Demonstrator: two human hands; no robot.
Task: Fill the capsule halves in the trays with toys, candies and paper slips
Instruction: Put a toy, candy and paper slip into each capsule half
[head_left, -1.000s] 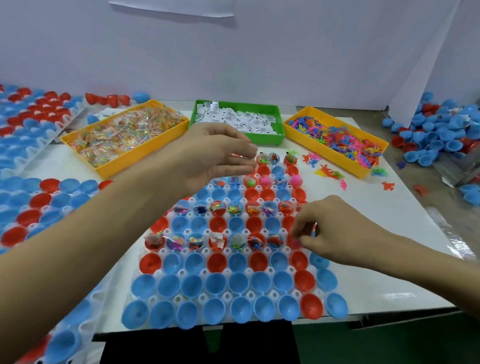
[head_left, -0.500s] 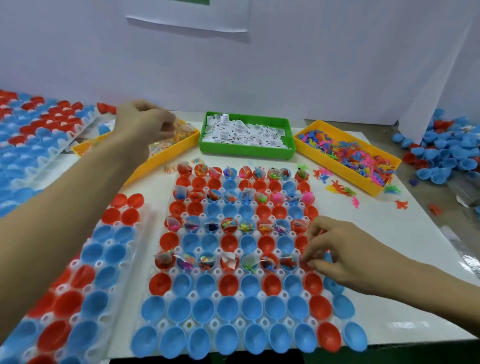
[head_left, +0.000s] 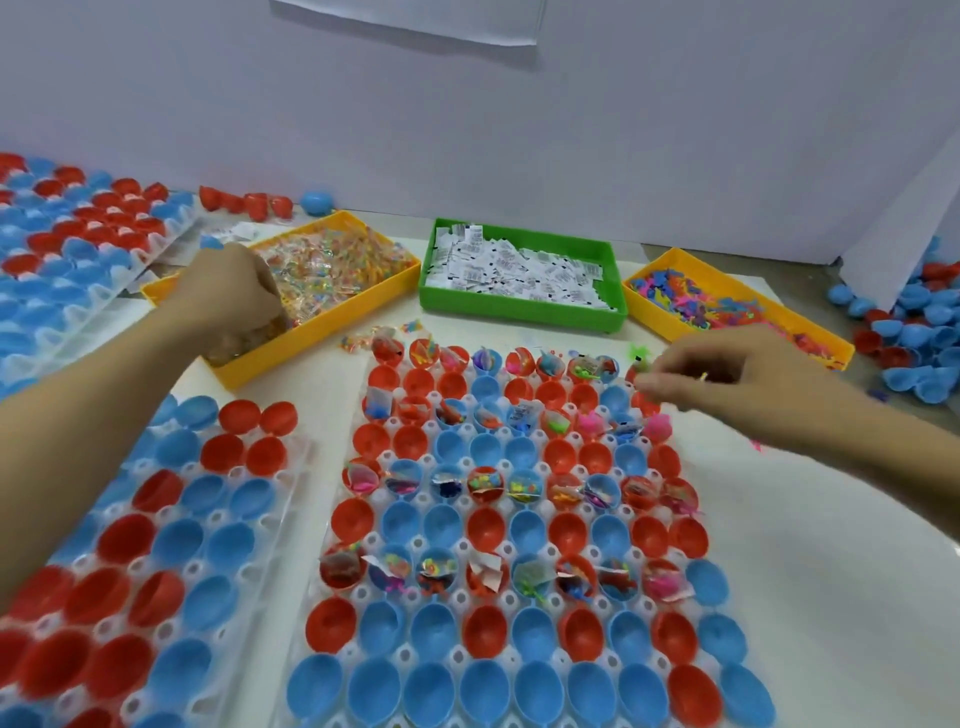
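Two hands (head_left: 234, 291) (head_left: 737, 384) reach toward three bins (head_left: 519, 312).

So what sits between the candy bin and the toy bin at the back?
In the head view, the green bin of paper slips sits between the candy bin and the toy bin.

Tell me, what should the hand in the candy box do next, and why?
Probably lift out with candy and carry it to the middle tray. The left hand is curled down inside the yellow candy bin, seemingly grabbing candy. In that tray, rows holding fillings alternate with rows of bare capsule halves, and the nearest rows are bare too. The right hand hovers by the tray's far right corner.
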